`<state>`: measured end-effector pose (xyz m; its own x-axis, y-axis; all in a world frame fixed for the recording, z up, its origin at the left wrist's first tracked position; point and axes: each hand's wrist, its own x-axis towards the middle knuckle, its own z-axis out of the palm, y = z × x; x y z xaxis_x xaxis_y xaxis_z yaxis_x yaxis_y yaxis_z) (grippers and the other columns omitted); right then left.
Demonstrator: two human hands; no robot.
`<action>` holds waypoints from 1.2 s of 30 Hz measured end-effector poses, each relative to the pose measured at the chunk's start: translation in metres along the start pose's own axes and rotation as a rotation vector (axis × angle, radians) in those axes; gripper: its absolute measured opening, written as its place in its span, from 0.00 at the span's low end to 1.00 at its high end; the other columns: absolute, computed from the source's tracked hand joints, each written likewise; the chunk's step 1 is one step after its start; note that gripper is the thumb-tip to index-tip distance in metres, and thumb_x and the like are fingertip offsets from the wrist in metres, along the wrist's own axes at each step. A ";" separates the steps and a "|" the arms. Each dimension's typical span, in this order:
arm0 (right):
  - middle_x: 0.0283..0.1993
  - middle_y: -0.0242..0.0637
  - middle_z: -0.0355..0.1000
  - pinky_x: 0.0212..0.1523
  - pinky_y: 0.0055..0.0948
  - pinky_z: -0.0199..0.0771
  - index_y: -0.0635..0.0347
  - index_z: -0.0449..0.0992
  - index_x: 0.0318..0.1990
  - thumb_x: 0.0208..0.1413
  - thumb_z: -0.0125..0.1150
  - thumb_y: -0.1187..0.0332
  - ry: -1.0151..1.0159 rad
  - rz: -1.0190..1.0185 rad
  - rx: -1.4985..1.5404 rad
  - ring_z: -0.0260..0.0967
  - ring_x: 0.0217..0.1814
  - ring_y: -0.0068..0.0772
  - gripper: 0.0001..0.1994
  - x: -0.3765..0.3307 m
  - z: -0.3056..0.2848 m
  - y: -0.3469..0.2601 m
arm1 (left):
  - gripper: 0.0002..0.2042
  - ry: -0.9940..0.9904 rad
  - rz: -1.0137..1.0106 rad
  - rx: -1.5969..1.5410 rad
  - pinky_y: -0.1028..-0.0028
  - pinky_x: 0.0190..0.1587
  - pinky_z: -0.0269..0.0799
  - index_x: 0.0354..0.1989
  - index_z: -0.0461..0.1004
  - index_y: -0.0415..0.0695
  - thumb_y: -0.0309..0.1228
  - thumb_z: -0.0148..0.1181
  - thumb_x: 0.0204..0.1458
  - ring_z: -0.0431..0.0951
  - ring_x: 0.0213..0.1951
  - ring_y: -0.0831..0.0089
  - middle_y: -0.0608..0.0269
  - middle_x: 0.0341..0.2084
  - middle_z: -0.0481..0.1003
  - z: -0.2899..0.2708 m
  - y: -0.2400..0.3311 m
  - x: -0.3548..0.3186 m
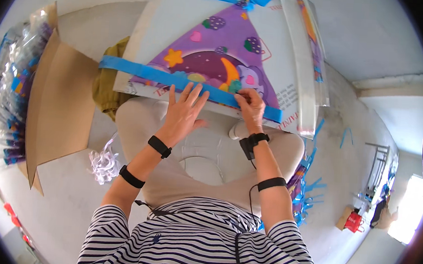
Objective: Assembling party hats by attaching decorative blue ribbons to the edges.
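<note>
Two bare hands work along one blue strip (176,80) that runs slantwise across the lower edge of a purple printed triangle (216,59) on a white card sheet (180,17); the sheet rests on the person's lap, tilted away from the body. The left hand (182,111) lies flat with fingers spread wide, fingertips on the strip near its middle, so its grip is open and holds nothing, it only presses. The right hand (250,108) is bunched, thumb and fingertips pinched narrow on the strip just right of the crescent moon; whether it pinches the strip alone or the card edge with it I cannot tell.

To do this well, in my judgement, the flat hand should keep the laid part pinned while the pinching hand smooths the strip toward its free right end, following the triangle's border line so no purple shows unevenly below; pressing from the middle outward should keep wrinkles and bubbles out, and the strip's slack left end past the card edge wants watching so it does not pull askew.

Round about: a brown cardboard box flap (59,101) at the left, a mustard cloth (107,88) under the sheet's left corner, a curl of white ribbon (104,163) on the floor, a clear plastic sleeve (304,65) along the sheet's right side, and more blue strips (307,195) by the right knee.
</note>
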<state>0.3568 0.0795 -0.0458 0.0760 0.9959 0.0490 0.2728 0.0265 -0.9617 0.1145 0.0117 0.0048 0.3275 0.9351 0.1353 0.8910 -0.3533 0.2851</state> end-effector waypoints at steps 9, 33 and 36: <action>0.36 0.37 0.76 0.38 0.30 0.76 0.64 0.81 0.39 0.54 0.70 0.72 0.045 -0.065 -0.100 0.74 0.35 0.31 0.08 -0.011 -0.004 -0.014 | 0.47 -0.027 -0.043 -0.024 0.36 0.71 0.47 0.69 0.68 0.49 0.49 0.79 0.36 0.59 0.72 0.53 0.57 0.70 0.63 0.022 0.004 0.002; 0.75 0.54 0.59 0.75 0.57 0.50 0.68 0.69 0.67 0.62 0.65 0.54 0.133 -0.282 -1.078 0.51 0.79 0.56 0.32 -0.032 -0.070 0.030 | 0.44 0.029 -0.086 -0.004 0.27 0.67 0.47 0.67 0.70 0.57 0.47 0.80 0.36 0.59 0.71 0.44 0.48 0.68 0.64 0.024 0.005 0.007; 0.66 0.56 0.69 0.69 0.51 0.61 0.69 0.74 0.60 0.59 0.67 0.58 0.066 -0.401 -0.910 0.62 0.70 0.59 0.27 0.005 -0.006 -0.029 | 0.44 0.053 -0.149 -0.054 0.21 0.66 0.42 0.66 0.71 0.57 0.47 0.80 0.34 0.60 0.71 0.45 0.49 0.67 0.64 0.026 0.001 -0.003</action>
<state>0.3547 0.0828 -0.0164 -0.1372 0.9204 0.3661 0.9191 0.2561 -0.2994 0.1224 0.0094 -0.0204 0.1743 0.9751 0.1371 0.9100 -0.2127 0.3558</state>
